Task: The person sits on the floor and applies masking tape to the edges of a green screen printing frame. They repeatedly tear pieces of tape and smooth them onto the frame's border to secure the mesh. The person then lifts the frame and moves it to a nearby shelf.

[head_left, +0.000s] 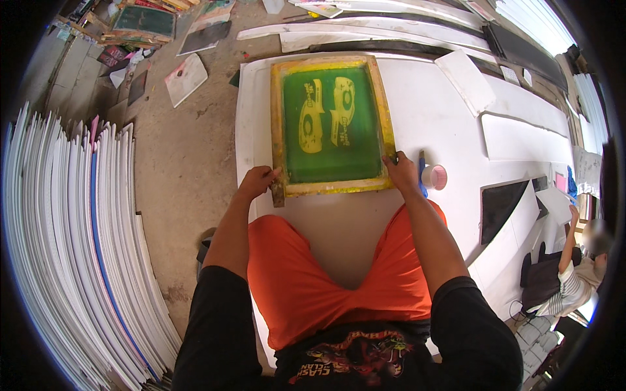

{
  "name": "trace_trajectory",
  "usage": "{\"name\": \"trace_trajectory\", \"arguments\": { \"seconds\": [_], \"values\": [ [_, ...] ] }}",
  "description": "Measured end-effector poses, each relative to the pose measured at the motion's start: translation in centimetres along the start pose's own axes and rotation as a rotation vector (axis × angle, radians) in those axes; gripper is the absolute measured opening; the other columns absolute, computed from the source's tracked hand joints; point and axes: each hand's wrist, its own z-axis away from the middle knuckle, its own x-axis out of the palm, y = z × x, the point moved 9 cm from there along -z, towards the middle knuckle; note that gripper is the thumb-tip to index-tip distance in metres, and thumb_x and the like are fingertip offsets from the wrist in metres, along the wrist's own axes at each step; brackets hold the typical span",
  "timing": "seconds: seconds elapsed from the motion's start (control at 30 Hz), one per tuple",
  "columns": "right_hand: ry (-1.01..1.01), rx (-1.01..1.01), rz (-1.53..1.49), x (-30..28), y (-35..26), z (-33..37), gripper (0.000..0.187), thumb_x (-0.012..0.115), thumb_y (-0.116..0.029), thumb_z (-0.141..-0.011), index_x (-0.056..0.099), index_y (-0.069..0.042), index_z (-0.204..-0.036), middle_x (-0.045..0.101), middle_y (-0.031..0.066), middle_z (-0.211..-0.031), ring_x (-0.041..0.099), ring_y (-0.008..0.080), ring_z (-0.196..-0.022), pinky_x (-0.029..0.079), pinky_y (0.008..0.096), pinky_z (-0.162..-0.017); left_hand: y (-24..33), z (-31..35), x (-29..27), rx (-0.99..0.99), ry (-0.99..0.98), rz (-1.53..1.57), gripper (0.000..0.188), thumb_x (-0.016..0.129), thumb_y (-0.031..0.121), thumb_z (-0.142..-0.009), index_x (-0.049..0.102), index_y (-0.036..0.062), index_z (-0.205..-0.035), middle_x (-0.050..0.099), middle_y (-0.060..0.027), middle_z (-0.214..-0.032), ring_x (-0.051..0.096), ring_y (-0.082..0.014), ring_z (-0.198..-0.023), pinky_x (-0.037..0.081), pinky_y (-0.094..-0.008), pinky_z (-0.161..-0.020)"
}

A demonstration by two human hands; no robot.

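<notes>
A screen printing frame [279,117] with a yellow-stained wooden border lies in front of me on a white sheet [417,98]. Its green mesh [332,166] carries two yellow-green shapes side by side. At the frame's near left corner, the fingers of my left hand [259,179] are closed on the wood. My right hand [401,171] grips the right side close to the near right corner. Just right of that hand are a roll of tape [434,176] and a blue-handled tool [422,171]; the tool's kind is not clear.
Tall stacks of white sheets [59,247] stand on the left. Long white strips [378,32] lie beyond the frame. White boards [521,138] and a black panel [501,210] are to the right, where another person [564,287] sits holding a white sheet. Scraps litter the floor [176,150].
</notes>
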Motion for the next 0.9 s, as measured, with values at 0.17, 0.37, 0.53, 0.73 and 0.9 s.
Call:
{"name": "trace_trajectory", "arguments": {
  "seconds": [0.17,0.37,0.53,0.73,0.9],
  "values": [
    [0.012,-0.026,-0.041,0.4,0.3,-0.6,0.065,0.069,-0.051,-0.091,0.062,0.004,-0.125,0.07,0.0297,-0.117,0.067,0.0444,-0.112,0.052,0.0514,-0.095,1.4,0.7,0.8,0.069,0.062,-0.212,0.064,0.073,0.059,-0.091,0.07,-0.0048,-0.089,0.065,-0.0128,-0.068,0.062,-0.0194,-0.058,0.052,-0.0375,-0.058],
    [0.061,-0.031,-0.063,0.5,-0.4,-0.8,0.057,0.078,-0.037,-0.082,0.062,0.004,-0.118,0.07,0.0286,-0.115,0.066,0.0445,-0.111,0.052,0.0509,-0.095,-0.3,-0.1,1.2,0.016,0.014,0.003,0.066,0.072,0.056,-0.092,0.067,-0.0065,-0.113,0.071,-0.017,-0.087,0.069,-0.0233,-0.079,0.055,-0.0371,-0.073],
    [0.123,-0.053,-0.15,-0.4,-0.5,-1.6,0.053,0.075,-0.03,-0.08,0.063,0.003,-0.12,0.069,0.0265,-0.117,0.066,0.0427,-0.112,0.052,0.0504,-0.096,1.7,-0.2,1.2,0.052,0.17,0.236,0.07,0.07,0.043,-0.099,0.051,-0.0025,-0.149,0.07,-0.0133,-0.105,0.066,-0.0184,-0.096,0.053,-0.033,-0.086],
    [0.056,0.051,-0.084,-5.7,-5.8,0.6,0.057,0.075,-0.033,-0.082,0.065,0.004,-0.125,0.068,0.0259,-0.126,0.066,0.0424,-0.113,0.052,0.049,-0.098,3.2,1.0,-1.7,0.092,0.132,0.722,0.061,0.071,0.022,-0.099,0.05,-0.0008,-0.152,0.069,-0.0041,-0.094,0.061,-0.0106,-0.086,0.05,-0.0264,-0.083],
    [0.022,0.017,-0.061,-13.1,-9.7,2.7,0.065,0.075,-0.033,-0.084,0.059,0.0,-0.138,0.069,0.0273,-0.126,0.067,0.0394,-0.119,0.051,0.047,-0.102,9.1,5.5,-8.4,0.005,0.043,0.809,0.072,0.081,0.021,-0.089,0.051,-0.0082,-0.148,0.071,-0.004,-0.093,0.064,-0.0107,-0.086,0.05,-0.0259,-0.081]
  ]
}}
